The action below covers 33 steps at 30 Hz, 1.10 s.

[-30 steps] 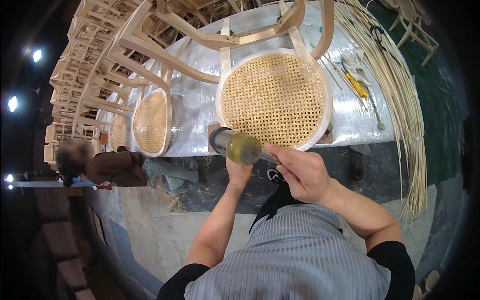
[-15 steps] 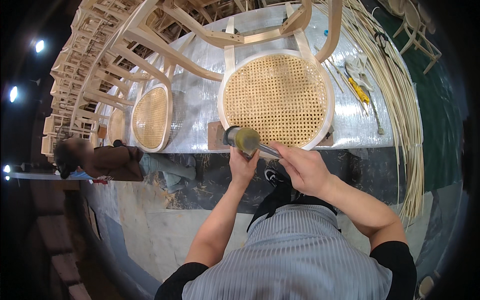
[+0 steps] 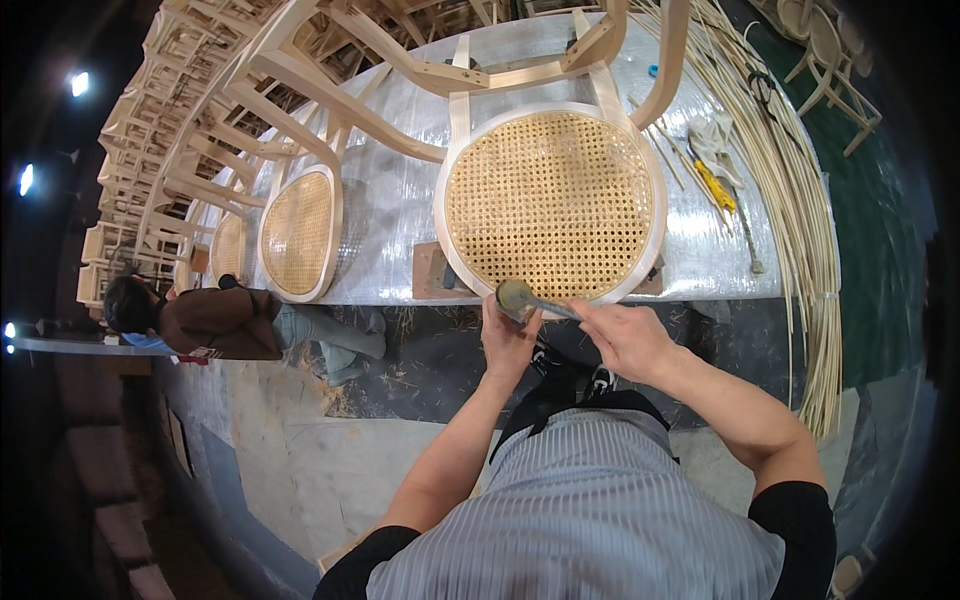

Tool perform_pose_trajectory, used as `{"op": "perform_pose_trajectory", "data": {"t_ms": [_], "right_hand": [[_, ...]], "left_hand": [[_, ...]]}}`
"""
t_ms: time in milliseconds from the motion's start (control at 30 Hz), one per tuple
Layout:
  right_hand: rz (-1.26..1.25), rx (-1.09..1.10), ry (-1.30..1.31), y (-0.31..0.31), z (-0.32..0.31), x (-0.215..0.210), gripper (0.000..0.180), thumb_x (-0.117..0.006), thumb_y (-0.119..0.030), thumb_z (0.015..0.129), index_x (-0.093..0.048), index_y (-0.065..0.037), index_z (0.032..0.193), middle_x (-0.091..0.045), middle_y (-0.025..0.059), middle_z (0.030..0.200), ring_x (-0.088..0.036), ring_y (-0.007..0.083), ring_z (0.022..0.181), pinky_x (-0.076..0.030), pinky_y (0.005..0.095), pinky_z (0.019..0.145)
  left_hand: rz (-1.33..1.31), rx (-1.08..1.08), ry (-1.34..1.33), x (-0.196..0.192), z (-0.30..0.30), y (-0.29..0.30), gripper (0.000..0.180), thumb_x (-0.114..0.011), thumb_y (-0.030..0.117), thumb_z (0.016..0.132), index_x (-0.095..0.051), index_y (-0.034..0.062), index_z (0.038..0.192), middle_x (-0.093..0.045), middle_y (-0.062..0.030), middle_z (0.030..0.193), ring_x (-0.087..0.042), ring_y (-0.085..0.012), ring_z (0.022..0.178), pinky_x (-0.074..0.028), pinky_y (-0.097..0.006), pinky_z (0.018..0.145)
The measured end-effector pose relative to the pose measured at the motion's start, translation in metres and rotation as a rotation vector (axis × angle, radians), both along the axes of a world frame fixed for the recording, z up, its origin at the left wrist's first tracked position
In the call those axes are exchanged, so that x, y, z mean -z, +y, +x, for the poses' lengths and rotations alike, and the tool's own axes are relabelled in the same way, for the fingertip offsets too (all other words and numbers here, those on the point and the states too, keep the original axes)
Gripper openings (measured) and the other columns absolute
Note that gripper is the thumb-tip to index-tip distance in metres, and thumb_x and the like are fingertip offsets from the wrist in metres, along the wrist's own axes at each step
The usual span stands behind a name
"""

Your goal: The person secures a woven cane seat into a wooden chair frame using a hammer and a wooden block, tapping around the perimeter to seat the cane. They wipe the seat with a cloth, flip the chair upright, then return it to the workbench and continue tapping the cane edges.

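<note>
A round woven cane panel (image 3: 548,200) in a pale wooden rim (image 3: 656,205), part of a chair, lies on the table before me. My right hand (image 3: 630,340) grips the handle of a mallet (image 3: 514,298), whose dull yellowish head points left. That head is just over my left hand (image 3: 507,345), at the near edge of the rim. The fingers of my left hand are curled, and the mallet head partly hides them. I cannot make out what they hold.
Long cane strips (image 3: 790,200) run down the table's right side. A yellow-handled tool (image 3: 716,187) and a white cloth (image 3: 710,135) lie beside them. A brown block (image 3: 432,272) sits under the rim. Leftward are another cane-panelled chair (image 3: 298,235) and a person (image 3: 225,322). Chair frames are stacked behind.
The mallet head has dropped toward the rim and shifted right. My left hand has moved a little right along the near edge. My right hand has moved slightly right, still on the handle.
</note>
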State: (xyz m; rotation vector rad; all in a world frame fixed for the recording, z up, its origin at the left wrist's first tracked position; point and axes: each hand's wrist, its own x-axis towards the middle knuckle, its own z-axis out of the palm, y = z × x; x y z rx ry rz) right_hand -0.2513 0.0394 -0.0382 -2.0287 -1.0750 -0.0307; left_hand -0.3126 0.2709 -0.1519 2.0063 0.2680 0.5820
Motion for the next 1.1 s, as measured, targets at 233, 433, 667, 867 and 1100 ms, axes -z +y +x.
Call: {"op": "perform_pose_trajectory", "data": {"t_ms": [233, 433, 667, 867, 1100], "right_hand": [[-0.060, -0.037, 0.039, -0.010, -0.012, -0.014, 0.050, -0.069, -0.006, 0.096, -0.060, -0.005, 0.146, -0.069, 0.0140, 0.089, -0.070, 0.0354, 0.077, -0.056, 0.0437, 0.069], [0.125, 0.058, 0.011, -0.015, -0.016, -0.031, 0.053, -0.071, -0.008, 0.095, -0.060, -0.005, 0.147, -0.065, 0.0117, 0.081, -0.068, 0.0337, 0.071, -0.056, 0.0437, 0.063], [-0.115, 0.069, 0.038, -0.043, -0.018, -0.006, 0.052, -0.072, -0.009, 0.096, -0.060, -0.006, 0.147, -0.063, 0.0108, 0.078, -0.066, 0.0326, 0.069, -0.053, 0.0437, 0.061], [-0.087, 0.134, 0.030, -0.049, -0.040, 0.001, 0.048, -0.070, -0.012, 0.098, -0.061, -0.010, 0.146, -0.065, 0.0102, 0.080, -0.067, 0.0319, 0.069, -0.055, 0.0447, 0.060], [0.074, 0.325, 0.222, -0.061, -0.065, 0.009, 0.044, -0.067, -0.009, 0.101, -0.062, -0.005, 0.145, -0.073, 0.0174, 0.095, -0.073, 0.0361, 0.081, -0.058, 0.0448, 0.071]], "left_hand": [[-0.018, -0.060, 0.114, 0.012, -0.013, -0.002, 0.053, -0.090, 0.016, 0.083, -0.057, 0.0031, 0.123, -0.062, -0.0155, 0.115, -0.067, -0.0349, 0.106, -0.055, -0.044, 0.093], [-0.015, -0.138, 0.092, -0.018, -0.005, -0.033, 0.049, -0.089, 0.016, 0.080, -0.059, 0.0031, 0.116, -0.061, -0.0156, 0.114, -0.066, -0.0414, 0.104, -0.055, -0.046, 0.090], [0.018, -0.086, 0.071, -0.007, -0.007, -0.045, 0.057, -0.095, 0.013, 0.079, -0.060, 0.0015, 0.123, -0.067, -0.0112, 0.113, -0.067, -0.0242, 0.102, -0.055, -0.036, 0.092], [0.006, -0.074, 0.095, -0.006, 0.001, -0.056, 0.058, -0.094, 0.018, 0.082, -0.059, 0.0031, 0.125, -0.066, -0.0091, 0.114, -0.066, -0.0245, 0.104, -0.056, -0.039, 0.093], [-0.062, 0.037, 0.053, -0.004, 0.009, -0.031, 0.059, -0.099, 0.019, 0.076, -0.058, 0.0038, 0.116, -0.065, -0.0104, 0.108, -0.070, -0.0264, 0.097, -0.056, -0.038, 0.085]]}}
